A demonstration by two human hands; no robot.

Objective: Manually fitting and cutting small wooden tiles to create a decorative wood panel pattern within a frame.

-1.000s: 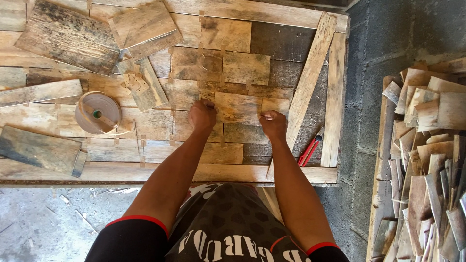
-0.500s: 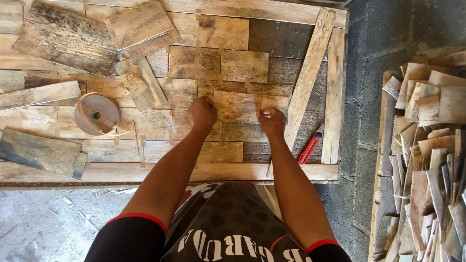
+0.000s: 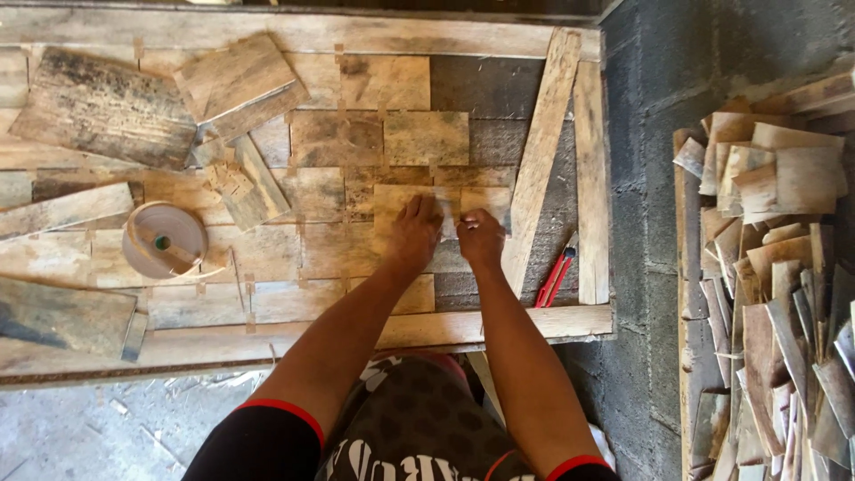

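My left hand (image 3: 417, 233) lies flat on a tan wood veneer piece (image 3: 396, 200), fingers pointing away from me. Close to its right, my right hand (image 3: 481, 239) has curled fingers pinching a short pale strip of tape (image 3: 448, 216) over the seam between that piece and the neighbouring veneer piece (image 3: 485, 198). Both pieces belong to a patchwork of rectangular veneer pieces (image 3: 338, 138) laid on a wooden board (image 3: 294, 34) and joined with tape.
A roll of tan tape (image 3: 165, 239) sits on the board at the left. A red cutter (image 3: 557, 276) lies beside a diagonal slat (image 3: 543, 151). Loose planks (image 3: 102, 107) lie at the upper left. A heap of veneer scraps (image 3: 775, 294) is at the right, past grey blocks (image 3: 650, 178).
Both hands have drawn closer together over the seam; the left moved right and the right moved slightly left. The view has shifted a little.
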